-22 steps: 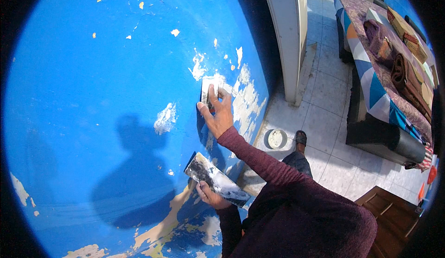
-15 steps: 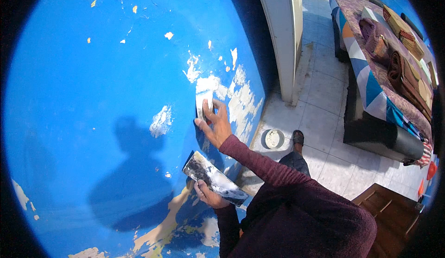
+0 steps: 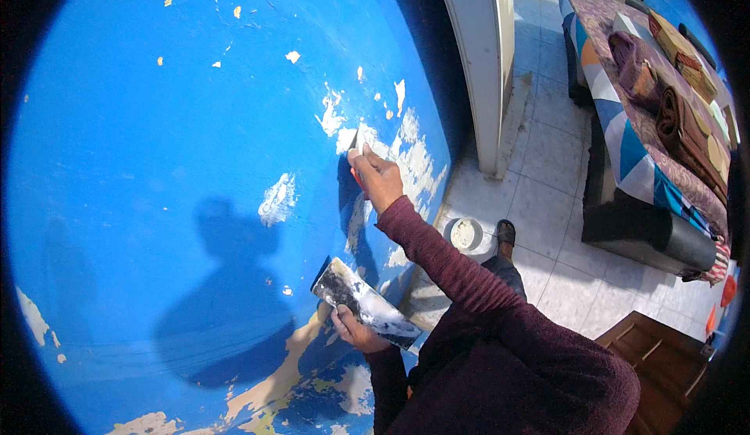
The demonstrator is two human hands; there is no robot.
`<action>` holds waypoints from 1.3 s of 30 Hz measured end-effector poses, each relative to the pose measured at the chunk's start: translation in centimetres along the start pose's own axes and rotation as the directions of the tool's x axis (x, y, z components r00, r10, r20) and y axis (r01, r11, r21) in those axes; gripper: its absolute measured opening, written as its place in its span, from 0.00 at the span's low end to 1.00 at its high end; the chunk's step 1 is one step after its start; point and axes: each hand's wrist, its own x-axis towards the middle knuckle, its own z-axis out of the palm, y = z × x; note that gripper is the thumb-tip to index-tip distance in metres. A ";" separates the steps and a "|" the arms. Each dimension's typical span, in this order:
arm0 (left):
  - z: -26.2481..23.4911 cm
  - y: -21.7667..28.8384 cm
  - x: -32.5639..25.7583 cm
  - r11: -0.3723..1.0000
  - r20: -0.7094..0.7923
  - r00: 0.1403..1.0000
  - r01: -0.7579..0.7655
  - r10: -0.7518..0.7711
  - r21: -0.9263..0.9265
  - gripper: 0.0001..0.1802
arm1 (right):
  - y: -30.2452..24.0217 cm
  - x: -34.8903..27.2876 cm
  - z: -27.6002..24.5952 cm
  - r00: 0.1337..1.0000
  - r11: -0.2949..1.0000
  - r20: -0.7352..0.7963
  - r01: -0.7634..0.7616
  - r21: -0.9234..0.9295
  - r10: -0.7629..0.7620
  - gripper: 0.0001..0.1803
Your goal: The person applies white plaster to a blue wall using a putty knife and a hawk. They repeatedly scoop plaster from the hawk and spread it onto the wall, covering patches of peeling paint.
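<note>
In my right hand (image 3: 379, 177) is a putty knife (image 3: 358, 139), its narrow blade tilted against the blue wall (image 3: 156, 146) beside a wet white putty patch (image 3: 345, 139). A bit of red, apparently its handle, shows below the fingers, which are closed round it. Lower down, my left hand (image 3: 355, 330) grips a wide putty blade (image 3: 367, 304) by its near long edge. White putty is smeared over that dark, flat surface. Left of the right hand, another white putty patch (image 3: 277, 200) marks the wall, and peeled spots lie around it.
A round tub of white putty (image 3: 466, 234) stands on the tiled floor (image 3: 539, 153) near my sandalled foot (image 3: 506, 232). Beyond the wall's edge rises a white door frame (image 3: 488, 68). A bed (image 3: 617, 130) bearing cloths and boxes is at right, with a brown wooden piece (image 3: 656, 365) below.
The putty knife's blade has turned from lying broad side out on the wall to edge-on, and my right hand has shifted slightly right and up. The left hand keeps its hold.
</note>
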 end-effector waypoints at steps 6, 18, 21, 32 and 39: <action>0.1 0.4 -0.1 1.000 -0.007 1.000 0.014 -0.014 0.011 0.22 | -1.9 -3.3 2.0 0.975 0.922 -0.006 0.209 -0.325 -0.223 0.42; -2.9 -2.3 0.5 0.876 0.044 0.981 -0.190 0.190 0.444 0.21 | 2.0 -1.5 1.7 0.754 0.649 0.034 0.587 -0.484 -0.656 0.39; 1.0 0.9 -0.6 0.996 -0.059 0.998 0.000 0.005 0.091 0.17 | 3.5 -1.3 1.7 0.744 0.612 0.073 0.597 -0.519 -0.664 0.39; 1.4 0.9 -0.8 1.000 -0.079 0.997 0.002 0.000 0.031 0.17 | 1.1 0.4 -4.3 0.526 0.293 0.371 0.797 -0.528 -0.765 0.43; 2.8 1.9 -1.4 0.994 -0.016 0.998 0.064 -0.066 -0.084 0.20 | 0.8 3.8 -4.0 0.459 0.202 0.445 0.835 -0.512 -0.769 0.46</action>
